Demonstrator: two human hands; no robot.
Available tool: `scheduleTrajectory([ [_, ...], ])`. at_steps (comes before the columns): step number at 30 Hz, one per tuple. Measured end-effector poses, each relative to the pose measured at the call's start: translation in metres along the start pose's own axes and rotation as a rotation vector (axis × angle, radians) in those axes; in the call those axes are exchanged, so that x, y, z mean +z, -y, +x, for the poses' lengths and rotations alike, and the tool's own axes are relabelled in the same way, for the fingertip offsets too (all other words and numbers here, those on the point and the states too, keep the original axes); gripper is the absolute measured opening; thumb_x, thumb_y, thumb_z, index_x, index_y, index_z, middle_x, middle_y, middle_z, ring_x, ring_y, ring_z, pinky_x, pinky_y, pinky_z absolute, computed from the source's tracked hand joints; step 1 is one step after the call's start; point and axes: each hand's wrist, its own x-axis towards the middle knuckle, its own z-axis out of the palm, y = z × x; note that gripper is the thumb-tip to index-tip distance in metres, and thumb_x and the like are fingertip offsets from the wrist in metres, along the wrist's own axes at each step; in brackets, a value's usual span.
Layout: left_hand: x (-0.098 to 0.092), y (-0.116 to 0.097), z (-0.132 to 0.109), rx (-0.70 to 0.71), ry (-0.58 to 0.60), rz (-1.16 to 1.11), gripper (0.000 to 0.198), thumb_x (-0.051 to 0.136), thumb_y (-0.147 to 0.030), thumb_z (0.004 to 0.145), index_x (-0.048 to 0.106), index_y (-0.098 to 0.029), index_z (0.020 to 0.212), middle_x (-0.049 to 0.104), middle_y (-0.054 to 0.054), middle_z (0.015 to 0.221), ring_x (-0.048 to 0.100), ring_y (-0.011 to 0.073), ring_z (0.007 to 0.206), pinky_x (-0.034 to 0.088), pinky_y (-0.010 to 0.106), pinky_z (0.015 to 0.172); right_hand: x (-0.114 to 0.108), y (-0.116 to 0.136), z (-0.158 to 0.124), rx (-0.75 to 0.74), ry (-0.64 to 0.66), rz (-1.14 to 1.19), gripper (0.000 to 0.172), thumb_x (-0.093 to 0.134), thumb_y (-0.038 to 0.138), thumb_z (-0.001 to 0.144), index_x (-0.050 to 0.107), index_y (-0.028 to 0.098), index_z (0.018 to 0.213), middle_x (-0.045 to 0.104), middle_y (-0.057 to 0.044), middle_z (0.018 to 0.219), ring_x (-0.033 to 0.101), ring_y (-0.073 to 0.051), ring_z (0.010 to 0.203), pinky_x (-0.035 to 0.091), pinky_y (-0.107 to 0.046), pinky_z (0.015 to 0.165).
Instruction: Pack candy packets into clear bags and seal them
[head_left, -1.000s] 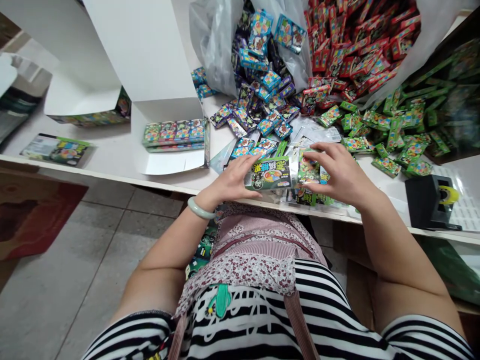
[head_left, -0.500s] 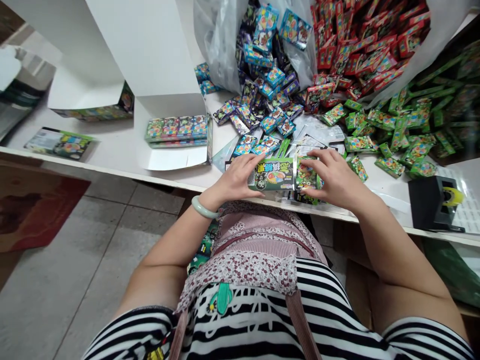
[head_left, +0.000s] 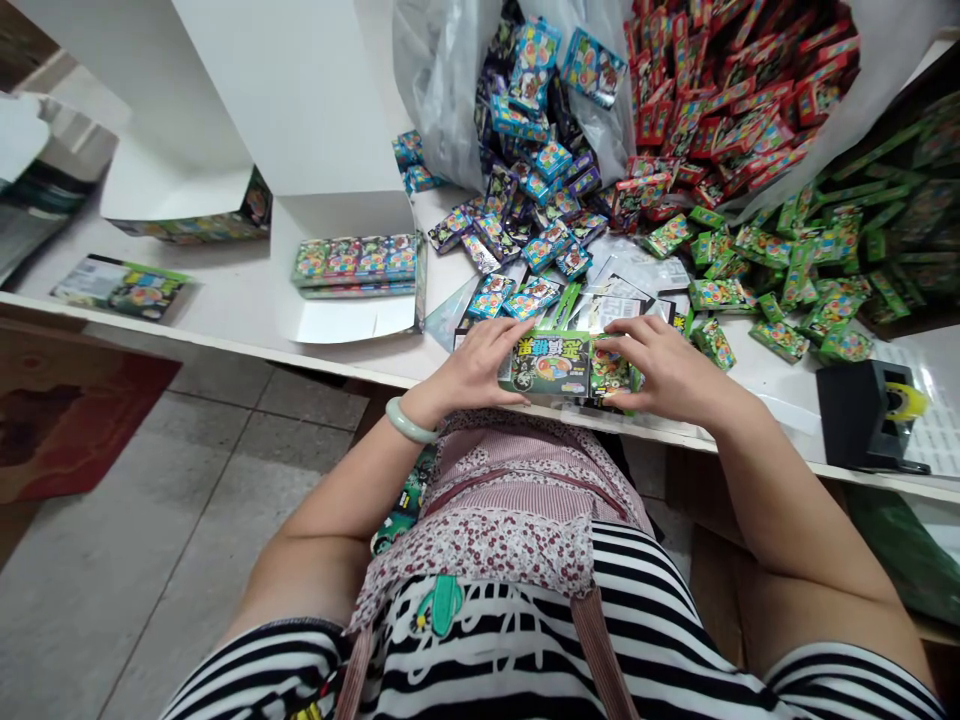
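A white tabletop with a straight front edge spans the view, and a person in a striped top and floral apron sits or stands against that edge. Left of the middle is an open white cardboard box with a tall raised flap, holding a multicoloured row of small printed packs. Toward the far right, a translucent plastic bag surrounds a heap of small red printed boxes. A heap of small green printed boxes spreads along the right, and a mixed pile of small blue and purple printed boxes lies toward the far edge, behind the hands. At the middle of the front edge, the left hand grips the left end of a flat green-and-black printed packet with large lettering, thumb on its near side and fingers on its far side. The right hand holds a small upright-looking green printed piece between thumb and fingertips at the packet's right end (whether the two touch, I cannot tell). Near the front edge, farther right, is a black tape dispenser. Smallest is a pale green bangle circling the left wrist.
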Motion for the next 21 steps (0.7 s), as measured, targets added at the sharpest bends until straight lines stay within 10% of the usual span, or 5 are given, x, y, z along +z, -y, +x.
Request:
scheduleTrajectory([
  [13, -0.003, -0.004, 0.009, 0.003, -0.065, -0.072, 0.11, 0.075, -0.073, 0.069, 0.031, -0.02, 0.155, 0.05, 0.019, 0.141, 0.05, 0.0368, 0.13, 0.044, 0.055, 0.111, 0.025, -0.002, 0.011, 0.041, -0.303, 0.334, 0.089, 0.081, 0.061, 0.071, 0.04, 0.026, 0.142, 0.045, -0.016, 0.142, 0.044, -0.036, 0.136, 0.04, -0.057, 0.114],
  [21, 0.007, 0.002, 0.005, -0.059, -0.143, 0.021, 0.107, 0.076, -0.072, 0.069, 0.036, -0.018, 0.152, 0.052, 0.019, 0.136, 0.051, 0.0376, 0.127, 0.044, 0.055, 0.11, 0.044, 0.007, 0.011, 0.333, -0.397, 0.417, 0.037, 0.061, 0.055, 0.09, 0.064, 0.027, 0.114, 0.042, -0.013, 0.145, 0.037, -0.036, 0.143, 0.031, -0.064, 0.118],
])
